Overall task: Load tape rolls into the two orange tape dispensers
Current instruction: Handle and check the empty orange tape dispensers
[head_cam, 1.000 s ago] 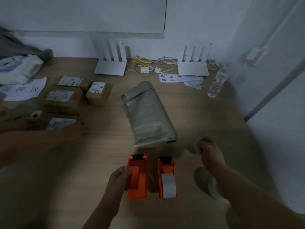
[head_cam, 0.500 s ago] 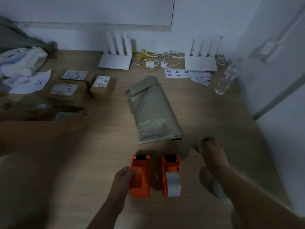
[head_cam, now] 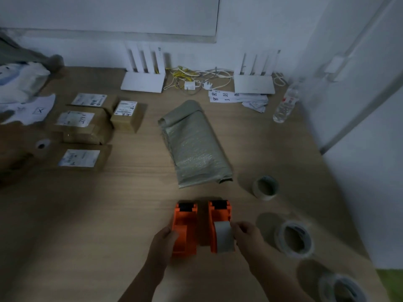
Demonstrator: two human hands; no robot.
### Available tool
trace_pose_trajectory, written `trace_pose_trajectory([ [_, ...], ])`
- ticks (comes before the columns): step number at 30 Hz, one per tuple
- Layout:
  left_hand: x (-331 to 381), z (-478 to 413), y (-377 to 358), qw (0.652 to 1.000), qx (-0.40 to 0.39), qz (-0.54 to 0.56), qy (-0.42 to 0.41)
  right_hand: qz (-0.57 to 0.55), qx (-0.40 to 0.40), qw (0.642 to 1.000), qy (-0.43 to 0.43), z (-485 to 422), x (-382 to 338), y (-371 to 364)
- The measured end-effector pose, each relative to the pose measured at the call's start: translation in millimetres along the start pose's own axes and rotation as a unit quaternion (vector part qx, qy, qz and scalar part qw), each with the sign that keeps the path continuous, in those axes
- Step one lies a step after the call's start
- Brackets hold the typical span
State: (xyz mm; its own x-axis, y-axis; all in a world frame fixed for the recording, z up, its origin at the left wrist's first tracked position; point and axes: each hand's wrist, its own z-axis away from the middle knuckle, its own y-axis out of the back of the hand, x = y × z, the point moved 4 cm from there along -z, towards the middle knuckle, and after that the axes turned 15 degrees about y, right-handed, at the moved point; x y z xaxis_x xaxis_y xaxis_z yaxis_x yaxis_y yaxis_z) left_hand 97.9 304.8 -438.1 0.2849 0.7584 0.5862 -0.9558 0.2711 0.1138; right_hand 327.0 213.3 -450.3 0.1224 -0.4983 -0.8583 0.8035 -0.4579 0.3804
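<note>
Two orange tape dispensers stand side by side near the table's front edge. The left dispenser (head_cam: 185, 227) has an empty well, and my left hand (head_cam: 162, 243) grips its left side. The right dispenser (head_cam: 219, 212) carries a grey tape roll (head_cam: 222, 236), and my right hand (head_cam: 247, 236) pinches its right side at the roll. Three loose rolls lie to the right: a small one (head_cam: 265, 188), a wider one (head_cam: 293, 239), and a third (head_cam: 342, 288) at the bottom corner.
A folded grey-green bag (head_cam: 194, 144) lies just behind the dispensers. Several labelled cardboard boxes (head_cam: 82, 127) sit at the left. Two white routers (head_cam: 142, 82) (head_cam: 254, 83), cables and papers line the back wall. A water bottle (head_cam: 284, 104) stands at the back right.
My right hand left the small loose roll and moved left onto the right dispenser. The other person's arm at the left has gone from view. My left hand stayed on the left dispenser.
</note>
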Motion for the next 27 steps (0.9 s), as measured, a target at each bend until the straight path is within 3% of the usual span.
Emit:
trace_pose_trajectory([
  [9, -11.4, -4.7, -4.4, 1.0, 0.008, -0.022, -0.002, -0.062, 0.01, 0.998, 0.0, 10.6, 2.8, -2.5],
  [13, -7.4, -2.6, 2.7, 0.992, 0.101, -0.061, -0.037, -0.076, 0.016, 0.997, -0.001, 12.3, 4.0, 0.0],
  [17, 13.2, 9.9, -6.2, 0.954, 0.204, -0.176, -0.13, -0.065, 0.013, 0.998, -0.01, 14.0, 5.9, 3.4],
  [22, 28.8, 31.0, -56.4, 0.951, 0.133, -0.225, -0.166, -0.056, 0.015, 0.998, -0.015, 16.7, 9.6, 8.7],
  [27, 17.1, 29.6, -93.9, 0.985, 0.03, -0.17, 0.01, -0.047, 0.022, 0.999, -0.012, 24.3, 19.7, 15.8],
])
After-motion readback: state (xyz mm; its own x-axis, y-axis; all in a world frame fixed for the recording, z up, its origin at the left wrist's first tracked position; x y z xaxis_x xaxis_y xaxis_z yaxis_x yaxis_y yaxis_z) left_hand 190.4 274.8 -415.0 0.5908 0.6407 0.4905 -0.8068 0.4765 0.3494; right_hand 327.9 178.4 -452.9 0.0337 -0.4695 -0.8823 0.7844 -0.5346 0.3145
